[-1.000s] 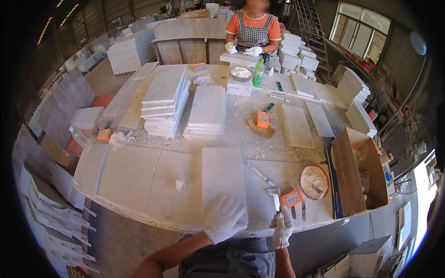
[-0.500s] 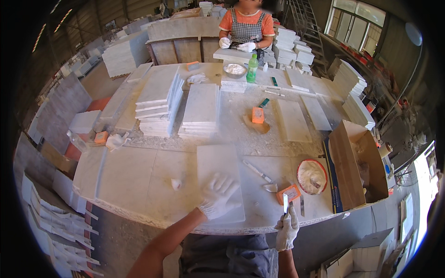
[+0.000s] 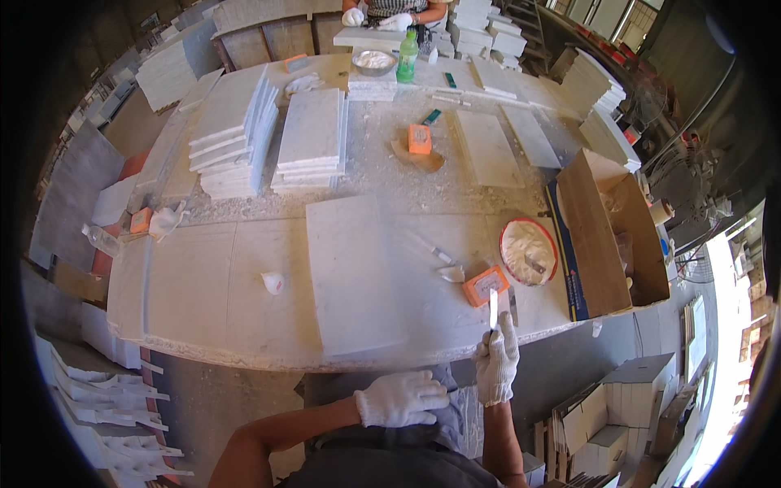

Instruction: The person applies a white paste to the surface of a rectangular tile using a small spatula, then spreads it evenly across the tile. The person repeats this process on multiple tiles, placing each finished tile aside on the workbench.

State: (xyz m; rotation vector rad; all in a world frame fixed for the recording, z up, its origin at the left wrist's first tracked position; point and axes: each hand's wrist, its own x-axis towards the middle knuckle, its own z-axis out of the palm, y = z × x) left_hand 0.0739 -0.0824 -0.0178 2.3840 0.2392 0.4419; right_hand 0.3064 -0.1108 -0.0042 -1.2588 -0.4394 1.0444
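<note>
My right hand [image 3: 496, 366], in a white knit glove, is closed round a putty knife whose bright narrow blade [image 3: 493, 309] points up past the fingers. Just beyond the blade lies an orange-wrapped block [image 3: 486, 285]. My left hand [image 3: 403, 398], gloved too, is held low in front of my dark clothing, off the table, fingers stretched out. A pale stone slab [image 3: 354, 276] lies flat in front of me with nothing on it. Right of the slab are a brush-like tool [image 3: 431, 248], a small whitish piece [image 3: 451, 274] and a red-rimmed bowl [image 3: 506, 264] of white paste with a blade in it.
Two slab stacks [image 3: 228, 138] [image 3: 309, 138] stand at the left back. An open cardboard box [image 3: 582, 236] sits at the right edge. Farther off are another orange block [image 3: 420, 138], a green bottle [image 3: 407, 58] and a metal bowl [image 3: 374, 71]. A person in gloves [image 3: 396, 22] works across the table.
My left hand has come off the slab and back toward my body. The right hand still holds the putty knife. The view has tipped down, so the table sits higher in it.
</note>
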